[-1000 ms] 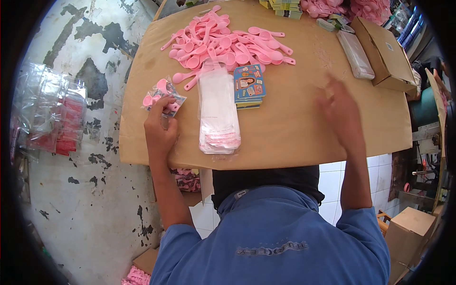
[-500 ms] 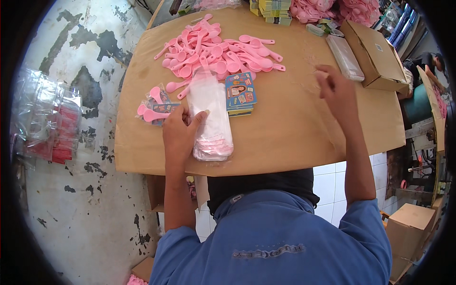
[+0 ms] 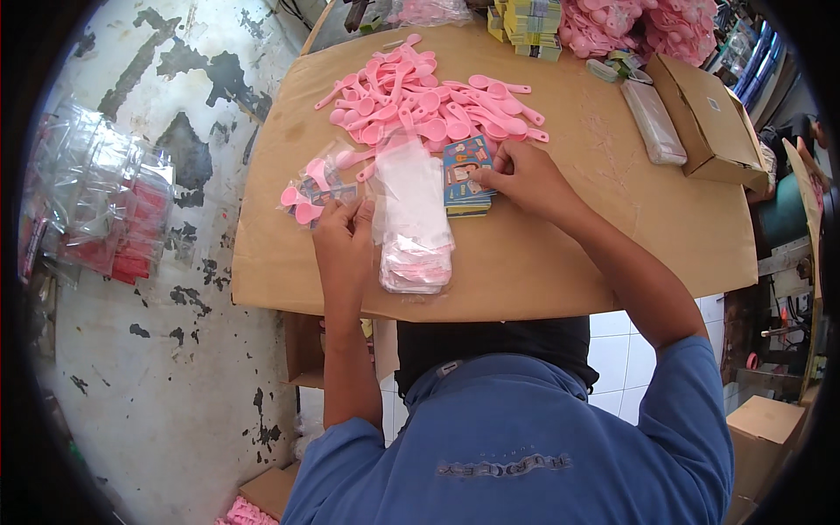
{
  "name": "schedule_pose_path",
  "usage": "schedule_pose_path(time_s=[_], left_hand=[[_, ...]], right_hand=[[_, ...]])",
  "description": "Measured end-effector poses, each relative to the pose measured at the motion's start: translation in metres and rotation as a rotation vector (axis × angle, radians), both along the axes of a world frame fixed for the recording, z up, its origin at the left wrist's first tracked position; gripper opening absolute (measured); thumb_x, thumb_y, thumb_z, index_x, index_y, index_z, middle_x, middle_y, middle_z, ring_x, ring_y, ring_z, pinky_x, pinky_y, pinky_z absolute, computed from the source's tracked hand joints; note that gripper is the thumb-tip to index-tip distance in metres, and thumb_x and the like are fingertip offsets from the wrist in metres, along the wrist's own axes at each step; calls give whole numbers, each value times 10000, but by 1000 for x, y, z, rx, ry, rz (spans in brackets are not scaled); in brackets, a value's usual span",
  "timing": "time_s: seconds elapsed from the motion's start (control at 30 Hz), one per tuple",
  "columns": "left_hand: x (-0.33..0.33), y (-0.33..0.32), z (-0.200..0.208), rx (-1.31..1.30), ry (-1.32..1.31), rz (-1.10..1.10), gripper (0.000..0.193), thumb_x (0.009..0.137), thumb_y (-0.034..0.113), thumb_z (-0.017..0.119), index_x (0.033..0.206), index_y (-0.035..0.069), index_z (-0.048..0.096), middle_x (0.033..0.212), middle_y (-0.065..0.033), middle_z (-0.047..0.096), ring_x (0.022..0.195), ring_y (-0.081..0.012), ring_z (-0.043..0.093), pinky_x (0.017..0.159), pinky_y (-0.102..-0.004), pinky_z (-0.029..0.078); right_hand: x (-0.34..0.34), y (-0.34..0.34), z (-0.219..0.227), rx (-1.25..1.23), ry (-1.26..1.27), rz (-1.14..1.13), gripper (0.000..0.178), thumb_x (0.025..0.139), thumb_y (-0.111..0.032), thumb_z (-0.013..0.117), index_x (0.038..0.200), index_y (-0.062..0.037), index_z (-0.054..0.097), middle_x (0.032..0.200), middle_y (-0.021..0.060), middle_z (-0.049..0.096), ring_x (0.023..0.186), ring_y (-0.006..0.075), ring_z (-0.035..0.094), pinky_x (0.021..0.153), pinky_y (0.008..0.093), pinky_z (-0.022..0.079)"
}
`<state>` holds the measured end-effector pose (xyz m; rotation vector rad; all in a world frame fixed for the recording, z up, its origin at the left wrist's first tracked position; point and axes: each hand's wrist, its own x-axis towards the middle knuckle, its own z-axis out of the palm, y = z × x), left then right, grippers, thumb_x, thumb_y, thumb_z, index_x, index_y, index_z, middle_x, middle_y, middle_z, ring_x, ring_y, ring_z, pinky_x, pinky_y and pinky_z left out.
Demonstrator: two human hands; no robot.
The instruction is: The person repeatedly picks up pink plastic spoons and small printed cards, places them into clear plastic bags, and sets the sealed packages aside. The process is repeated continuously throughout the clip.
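Note:
A stack of clear plastic bags (image 3: 413,197) lies near the front of the table. My left hand (image 3: 344,241) is at its left side, thumb and fingers closed on the filmy edge of a bag. Just right of the bags sits a small pile of blue printed cards (image 3: 462,166). My right hand (image 3: 529,181) reaches over that pile, thumb and fingertips pinching a top card at its right edge. Left of the bags are filled clear packets (image 3: 317,188) with pink measuring spoons and blue cards. Beyond the bags spreads a heap of loose pink measuring spoons (image 3: 429,103).
Bundles of yellowish cards (image 3: 529,31) and bags of pink spoons (image 3: 599,26) stand at the far edge. At the right are a clear-wrapped pack (image 3: 654,122) and a cardboard box (image 3: 704,118). Plastic packets (image 3: 105,201) hang at the left wall. Another person is at far right.
My right hand has come left from over the bare right part of the table onto the blue cards. My left hand has slid off the bags' face to their left edge. The view has shifted slightly.

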<state>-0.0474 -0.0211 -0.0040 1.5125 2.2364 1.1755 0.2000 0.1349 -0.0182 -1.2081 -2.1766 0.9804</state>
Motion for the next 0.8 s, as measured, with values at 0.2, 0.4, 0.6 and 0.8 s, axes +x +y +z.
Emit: schedule_pose_path(time_s=[0.2, 0.4, 0.6, 0.8], left_hand=[[1, -2, -7, 253, -100, 101, 273, 1039, 206, 629, 1056, -37, 751, 871, -27, 625, 755, -83, 507, 750, -254, 465], [14, -5, 3, 596, -864, -114, 271, 1068, 178, 573, 1214, -35, 657, 1073, -112, 726, 963, -171, 695, 869, -317, 549], [43, 0, 12, 536, -1342, -208, 213, 1017, 111, 646, 1166, -40, 662, 1077, -177, 740, 996, -271, 736, 856, -365, 623], [68, 10, 6, 580, -1169, -185, 199, 964, 56, 709, 1130, -44, 664, 1033, -186, 742, 1002, -267, 738, 852, -381, 633]], right_hand=[[10, 2, 6, -208, 101, -24, 215, 983, -206, 684, 974, 6, 653, 804, 50, 627, 618, 80, 569, 553, 251, 461], [26, -52, 41, -97, 379, -14, 162, 997, -119, 637, 1096, 8, 646, 797, 35, 649, 634, 71, 556, 570, 246, 468], [26, -100, 31, -421, 574, 44, 157, 1021, -151, 642, 1109, -21, 644, 868, -10, 658, 656, 28, 536, 594, 204, 455], [16, -110, 26, -572, 777, 54, 172, 1025, -178, 649, 1102, -24, 645, 869, -18, 651, 665, 30, 564, 594, 202, 463]])
